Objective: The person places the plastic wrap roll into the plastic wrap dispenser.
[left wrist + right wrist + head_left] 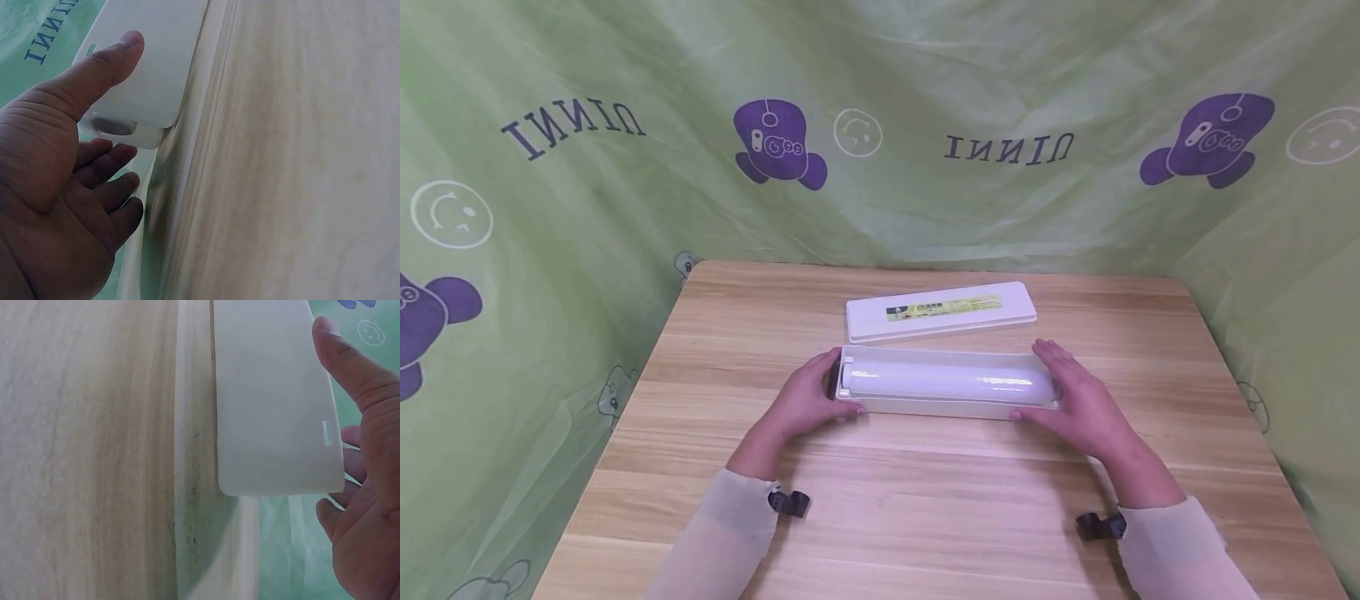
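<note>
L hand [805, 400] grips one end of the white box [936, 408], thumb on the front wall, fingers round the end; R hand [1078, 404] grips the other end, thumb along the front, index reaching the back corner; so the box sits betw. both grips, w/ a glossy roll [940, 379] lying lengthwise in it; white lid [942, 324] lies just past the box, on the side away from the thumbs; all on the wood-grain table [925, 517].

For a good hold I'd match both ends, i.e. same height & same squeeze, so the box stays level & the roll doesn't shift; R thumb tip is nr the wall's upper edge, so a lower pos. would prob. give more purchase; go easy on pressure, b/c the walls look like thin plastic & may flex; any slide should prob. steer clear of the lid beyond the far wall.

Hard to tell: how firmly the R fingers bear, since the box end hides part of them; whether each L fingertip touches, as some look just off the end in the L wrist view; what the dark opening [114, 125] betw. L thumb & fingers is for; whether the box rests fully on the table; print on the lid's label [955, 305] is too small to read; both wrist views cut off the box away from the grip & neither shows the roll.
</note>
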A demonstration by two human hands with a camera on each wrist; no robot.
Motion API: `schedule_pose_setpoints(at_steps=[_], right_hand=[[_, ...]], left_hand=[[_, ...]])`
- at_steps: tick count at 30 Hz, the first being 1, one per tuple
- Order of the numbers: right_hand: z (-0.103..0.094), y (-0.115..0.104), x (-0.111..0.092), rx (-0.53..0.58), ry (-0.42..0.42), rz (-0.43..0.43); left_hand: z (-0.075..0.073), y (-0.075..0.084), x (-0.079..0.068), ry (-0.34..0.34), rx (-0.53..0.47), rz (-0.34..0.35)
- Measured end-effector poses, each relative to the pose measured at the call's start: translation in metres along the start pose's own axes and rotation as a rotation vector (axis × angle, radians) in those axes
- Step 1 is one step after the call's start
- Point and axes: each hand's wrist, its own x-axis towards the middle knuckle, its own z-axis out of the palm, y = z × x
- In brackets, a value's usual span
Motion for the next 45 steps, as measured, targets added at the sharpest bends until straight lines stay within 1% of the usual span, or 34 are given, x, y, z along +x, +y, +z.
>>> schedule_pose_setpoints(at_steps=[4, 8, 14, 18, 25, 29, 32, 35, 42, 45], right_hand=[[0.001, 0.004, -0.001, 0.002, 0.006, 0.011], [0.001, 0.007, -0.002, 0.009, -0.002, 0.042], [0.001, 0.012, -0.003, 0.035, -0.02, 0.077], [0.001, 0.016, -0.003, 0.044, -0.04, 0.117], [-0.001, 0.018, -0.004, 0.039, -0.059, 0.162], [-0.002, 0.019, -0.006, 0.027, -0.081, 0.19], [-0.003, 0.019, -0.006, 0.027, -0.114, 0.225], [-0.002, 0.02, -0.009, 0.036, -0.13, 0.254], [-0.001, 0.022, -0.008, 0.029, -0.116, 0.259], [0.001, 0.022, -0.008, 0.041, -0.106, 0.262]], left_hand=[[0.0, 0.0, 0.0, -0.001, 0.0, 0.01], [0.0, 0.0, 0.001, -0.002, -0.001, 0.012], [-0.001, 0.0, 0.0, -0.003, -0.006, 0.008], [-0.001, 0.0, 0.0, -0.004, -0.001, 0.006], [0.0, -0.002, 0.0, -0.001, 0.001, 0.016], [0.001, -0.003, 0.001, 0.001, 0.004, 0.021], [0.0, -0.004, 0.0, 0.004, 0.013, 0.018], [0.0, -0.005, 0.001, 0.002, 0.018, 0.028], [0.001, -0.004, 0.003, -0.001, 0.015, 0.038], [0.0, -0.005, 0.002, -0.003, 0.025, 0.03]])
